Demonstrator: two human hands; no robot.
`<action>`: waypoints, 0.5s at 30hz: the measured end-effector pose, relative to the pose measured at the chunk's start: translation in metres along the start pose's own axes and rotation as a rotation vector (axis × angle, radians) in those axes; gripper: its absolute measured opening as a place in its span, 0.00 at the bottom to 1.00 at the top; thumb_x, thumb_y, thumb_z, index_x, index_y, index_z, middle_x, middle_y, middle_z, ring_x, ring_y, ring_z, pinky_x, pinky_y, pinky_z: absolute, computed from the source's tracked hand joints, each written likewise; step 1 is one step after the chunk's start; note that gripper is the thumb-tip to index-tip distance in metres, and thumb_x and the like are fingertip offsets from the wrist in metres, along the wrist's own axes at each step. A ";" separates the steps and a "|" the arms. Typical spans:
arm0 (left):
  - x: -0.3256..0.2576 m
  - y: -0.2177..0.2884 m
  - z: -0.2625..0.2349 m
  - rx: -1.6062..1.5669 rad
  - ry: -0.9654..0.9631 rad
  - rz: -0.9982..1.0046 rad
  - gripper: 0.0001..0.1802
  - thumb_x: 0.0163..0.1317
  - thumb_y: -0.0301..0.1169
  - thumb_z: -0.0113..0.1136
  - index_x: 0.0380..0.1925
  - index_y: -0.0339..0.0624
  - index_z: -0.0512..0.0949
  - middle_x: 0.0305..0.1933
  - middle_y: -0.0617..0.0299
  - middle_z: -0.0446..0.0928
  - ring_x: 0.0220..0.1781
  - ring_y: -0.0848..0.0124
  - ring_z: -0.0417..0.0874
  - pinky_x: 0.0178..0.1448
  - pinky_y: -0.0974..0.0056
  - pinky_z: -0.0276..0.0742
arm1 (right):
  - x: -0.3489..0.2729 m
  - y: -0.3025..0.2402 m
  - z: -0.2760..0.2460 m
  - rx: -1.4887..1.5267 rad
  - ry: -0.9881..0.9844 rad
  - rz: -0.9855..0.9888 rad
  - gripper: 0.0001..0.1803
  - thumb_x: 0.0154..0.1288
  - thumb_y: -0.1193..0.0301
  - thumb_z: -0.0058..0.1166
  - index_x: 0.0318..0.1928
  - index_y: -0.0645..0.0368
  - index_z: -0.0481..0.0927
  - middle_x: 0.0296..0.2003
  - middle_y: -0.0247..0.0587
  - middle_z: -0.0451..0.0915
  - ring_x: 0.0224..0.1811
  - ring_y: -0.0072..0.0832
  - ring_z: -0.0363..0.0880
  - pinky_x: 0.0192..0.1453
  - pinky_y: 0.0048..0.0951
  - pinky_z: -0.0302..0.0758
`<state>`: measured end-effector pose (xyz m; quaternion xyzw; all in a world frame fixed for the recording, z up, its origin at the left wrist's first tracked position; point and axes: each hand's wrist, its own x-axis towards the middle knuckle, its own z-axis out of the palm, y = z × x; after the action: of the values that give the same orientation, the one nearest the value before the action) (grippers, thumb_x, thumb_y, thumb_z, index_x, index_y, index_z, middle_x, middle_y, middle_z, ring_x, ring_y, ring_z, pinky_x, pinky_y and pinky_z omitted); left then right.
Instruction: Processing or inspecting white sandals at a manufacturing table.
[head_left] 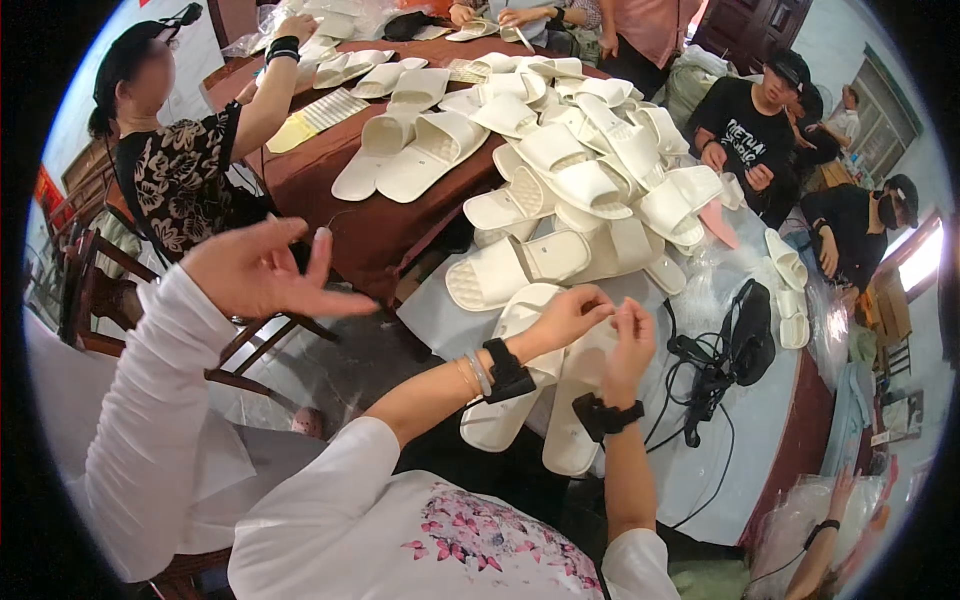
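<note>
My left hand (565,318) and my right hand (630,342) are close together above a pair of white slippers. Their fingertips are pinched; anything between them is too small to make out. A dark band with a black box sits on each wrist. Beneath my left wrist lies one white slipper (490,425), and the other white slipper (572,435) lies beside it under my hands, at the table's near edge. Just beyond my hands are more white slippers (512,268), with a large heap of slippers (590,180) behind them.
Another person's hand (270,265), fingers spread, reaches in from the left in a white sleeve. Black cables and a pouch (745,335) lie on the grey table cover (740,450) at right. Several people work around the table. A person's forearm (815,555) shows at lower right.
</note>
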<state>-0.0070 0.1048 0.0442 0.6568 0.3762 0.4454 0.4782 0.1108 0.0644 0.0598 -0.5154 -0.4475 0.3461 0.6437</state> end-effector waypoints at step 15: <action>0.008 -0.046 -0.019 -0.153 0.079 -0.049 0.09 0.59 0.32 0.55 0.30 0.37 0.75 0.27 0.67 0.73 0.29 0.79 0.69 0.34 0.73 0.67 | 0.018 0.048 0.019 0.269 -0.195 0.221 0.11 0.62 0.72 0.52 0.41 0.67 0.76 0.31 0.33 0.76 0.30 0.17 0.71 0.38 0.17 0.69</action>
<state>-0.0251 0.1297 0.0050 0.5908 0.3757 0.4864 0.5227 0.1000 0.0985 0.0185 -0.4346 -0.3982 0.5199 0.6183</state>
